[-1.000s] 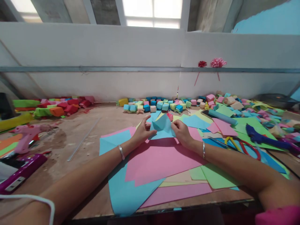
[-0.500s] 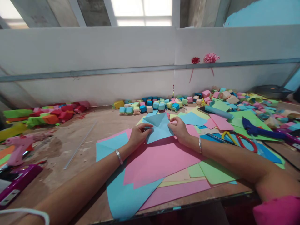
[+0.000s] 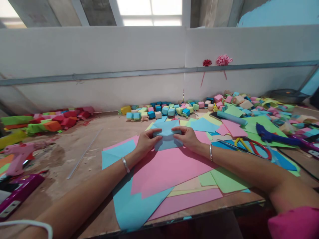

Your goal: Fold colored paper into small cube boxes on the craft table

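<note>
A light blue sheet of paper is held up between my two hands, bent into a fold across its middle. My left hand pinches its left edge between thumb and fingers. At the right edge, my right hand grips it the same way. Under my hands lie pink paper sheets, which overlap a larger blue sheet and green paper. Small folded paper cubes stand in rows just beyond the held sheet.
Red-handled scissors and a blue glue gun lie to the right. On the left are a pink glue gun, a purple power strip and a clear glue stick. A white partition stands behind.
My right hand has shifted slightly left and turned, taking the sheet's right edge. The blue paper, flatter with raised corners before, is now bent over into a fold between both hands.
</note>
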### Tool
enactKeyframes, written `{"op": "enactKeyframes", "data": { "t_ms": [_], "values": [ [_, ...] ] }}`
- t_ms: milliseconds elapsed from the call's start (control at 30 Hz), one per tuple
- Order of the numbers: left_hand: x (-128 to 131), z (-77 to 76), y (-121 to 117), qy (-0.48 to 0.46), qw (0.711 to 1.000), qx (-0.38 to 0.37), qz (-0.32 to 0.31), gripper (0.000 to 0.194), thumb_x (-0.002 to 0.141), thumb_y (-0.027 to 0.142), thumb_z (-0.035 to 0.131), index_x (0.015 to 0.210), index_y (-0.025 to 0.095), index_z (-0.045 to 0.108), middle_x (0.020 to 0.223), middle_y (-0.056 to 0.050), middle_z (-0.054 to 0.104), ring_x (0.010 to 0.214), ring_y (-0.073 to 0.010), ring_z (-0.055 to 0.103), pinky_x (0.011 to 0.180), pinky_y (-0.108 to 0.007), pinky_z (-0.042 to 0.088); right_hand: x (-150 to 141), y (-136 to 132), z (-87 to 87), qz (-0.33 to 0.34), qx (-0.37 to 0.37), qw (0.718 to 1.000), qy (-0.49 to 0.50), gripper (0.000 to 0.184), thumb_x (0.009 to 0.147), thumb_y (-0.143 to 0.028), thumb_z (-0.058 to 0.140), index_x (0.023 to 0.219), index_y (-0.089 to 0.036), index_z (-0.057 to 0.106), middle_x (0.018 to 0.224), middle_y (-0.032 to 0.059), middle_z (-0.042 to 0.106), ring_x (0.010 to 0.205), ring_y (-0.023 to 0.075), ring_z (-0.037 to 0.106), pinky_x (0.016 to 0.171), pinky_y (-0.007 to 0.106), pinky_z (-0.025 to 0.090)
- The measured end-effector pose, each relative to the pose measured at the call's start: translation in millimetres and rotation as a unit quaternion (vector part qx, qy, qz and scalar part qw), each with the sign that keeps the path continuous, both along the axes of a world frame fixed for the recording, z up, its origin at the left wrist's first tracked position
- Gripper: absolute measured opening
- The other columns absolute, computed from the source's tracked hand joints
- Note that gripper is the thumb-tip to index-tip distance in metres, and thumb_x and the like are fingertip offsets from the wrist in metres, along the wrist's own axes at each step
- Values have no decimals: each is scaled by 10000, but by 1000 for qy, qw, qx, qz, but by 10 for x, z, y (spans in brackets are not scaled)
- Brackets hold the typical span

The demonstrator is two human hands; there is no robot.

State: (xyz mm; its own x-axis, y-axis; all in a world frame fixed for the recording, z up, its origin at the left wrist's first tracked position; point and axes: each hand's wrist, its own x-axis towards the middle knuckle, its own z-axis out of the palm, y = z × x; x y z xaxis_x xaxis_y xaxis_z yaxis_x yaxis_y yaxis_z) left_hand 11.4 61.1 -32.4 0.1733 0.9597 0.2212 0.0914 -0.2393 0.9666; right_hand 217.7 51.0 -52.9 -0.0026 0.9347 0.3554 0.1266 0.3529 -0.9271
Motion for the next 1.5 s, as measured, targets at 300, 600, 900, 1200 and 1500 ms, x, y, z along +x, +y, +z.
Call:
{"op": "enactKeyframes", "data": {
  "t_ms": [300, 600, 900, 1200, 1500],
  "values": [
    [-11, -39, 49, 4, 995, 71, 70, 429, 587, 346, 826, 954, 156, 710, 692, 0, 635, 601, -121, 544, 530, -228, 430, -20, 3, -15, -30, -3, 999, 12, 395, 690, -287, 690, 1059, -151, 728, 883, 75, 706, 697, 159, 588, 580, 284, 460],
    [-47, 35, 72, 68, 972, 187, 126, 89, 654, 285, 786, 710, 229, 745, 821, -25, 581, 835, -177, 506, 718, -254, 419, 11, 53, 0, -118, 47, 991, -37, 200, 685, -351, 701, 803, -198, 749, 922, 64, 586, 858, 197, 538, 774, 339, 445],
    [-9, -4, 30, 31, 991, 125, 48, 278, 773, 421, 669, 917, 200, 583, 595, 56, 515, 511, -99, 458, 477, -202, 353, -4, -34, 84, -87, 36, 994, -49, 245, 816, -409, 554, 730, -182, 586, 637, -14, 507, 601, 130, 431, 527, 256, 332],
    [-9, 14, 38, 30, 998, 52, 4, 510, 667, 350, 767, 1075, 184, 509, 632, 69, 568, 471, -93, 545, 438, -192, 452, 17, 25, 2, -37, 2, 999, -21, 374, 767, -396, 615, 1061, -167, 586, 675, -36, 555, 590, 121, 500, 504, 229, 378],
    [-33, -24, 55, 86, 994, 57, 31, 386, 771, 406, 666, 1057, 186, 527, 523, 114, 406, 373, -86, 477, 358, -175, 332, 7, -17, 35, 3, -11, 1000, 17, 473, 754, -295, 620, 1211, -173, 617, 553, -74, 502, 463, 90, 478, 436, 209, 376]
  ]
}}
